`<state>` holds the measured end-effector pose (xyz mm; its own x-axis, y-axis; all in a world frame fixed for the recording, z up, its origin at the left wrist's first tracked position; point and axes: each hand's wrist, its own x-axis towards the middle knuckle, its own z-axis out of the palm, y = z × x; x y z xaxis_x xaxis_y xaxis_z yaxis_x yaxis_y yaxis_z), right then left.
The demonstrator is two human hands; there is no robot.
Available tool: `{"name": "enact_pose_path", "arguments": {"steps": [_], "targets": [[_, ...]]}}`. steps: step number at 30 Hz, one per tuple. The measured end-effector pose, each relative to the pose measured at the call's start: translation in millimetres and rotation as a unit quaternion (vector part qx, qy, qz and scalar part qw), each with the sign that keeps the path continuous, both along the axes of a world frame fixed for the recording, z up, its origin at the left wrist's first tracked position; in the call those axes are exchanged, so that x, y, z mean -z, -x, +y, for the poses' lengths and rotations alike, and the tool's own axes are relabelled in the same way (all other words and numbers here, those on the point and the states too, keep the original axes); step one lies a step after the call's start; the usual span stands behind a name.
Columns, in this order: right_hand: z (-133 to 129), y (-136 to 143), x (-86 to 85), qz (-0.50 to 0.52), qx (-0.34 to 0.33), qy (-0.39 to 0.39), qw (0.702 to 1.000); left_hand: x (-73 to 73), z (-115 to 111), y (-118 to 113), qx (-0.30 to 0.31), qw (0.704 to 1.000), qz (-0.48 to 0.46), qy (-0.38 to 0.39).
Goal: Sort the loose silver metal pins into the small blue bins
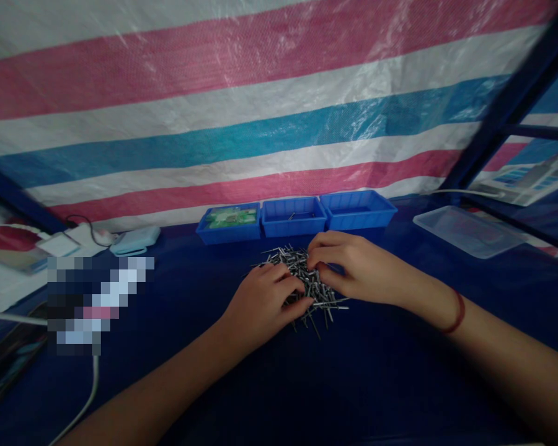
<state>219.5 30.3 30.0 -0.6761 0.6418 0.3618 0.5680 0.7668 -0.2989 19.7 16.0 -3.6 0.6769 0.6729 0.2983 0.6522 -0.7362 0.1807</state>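
A loose heap of thin silvery metal pins, which look like blind rivets, lies on the dark blue table between my hands. My left hand rests against the left side of the heap. Its fingers are bent and a little spread, with the thumb apart from the index finger and nothing visible held. Over the right side is my right hand, fingers curled down and thumb close to the fingertips. Whatever is between those tips is hidden. Behind the heap, the middle blue bin contains a few pins.
Left of the middle bin, another blue bin holds green-and-white packets. A third blue bin stands at right. A clear plastic lid lies far right. At left are a light blue case and a white cable. Striped sheeting hangs behind.
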Motion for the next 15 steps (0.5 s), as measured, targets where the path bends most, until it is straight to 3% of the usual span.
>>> {"name": "enact_pose_path", "arguments": {"steps": [10,15], "targets": [[-4.0,1.1,-5.2,-0.025,0.008,-0.023,0.999,2.0,-4.5,-6.0,-0.036,0.999,0.033,-0.018],[-7.8,5.0,-2.2,-0.007,0.029,0.003,1.0,-1.1,-4.3,-0.6,-0.07,0.996,-0.031,-0.037]]}}
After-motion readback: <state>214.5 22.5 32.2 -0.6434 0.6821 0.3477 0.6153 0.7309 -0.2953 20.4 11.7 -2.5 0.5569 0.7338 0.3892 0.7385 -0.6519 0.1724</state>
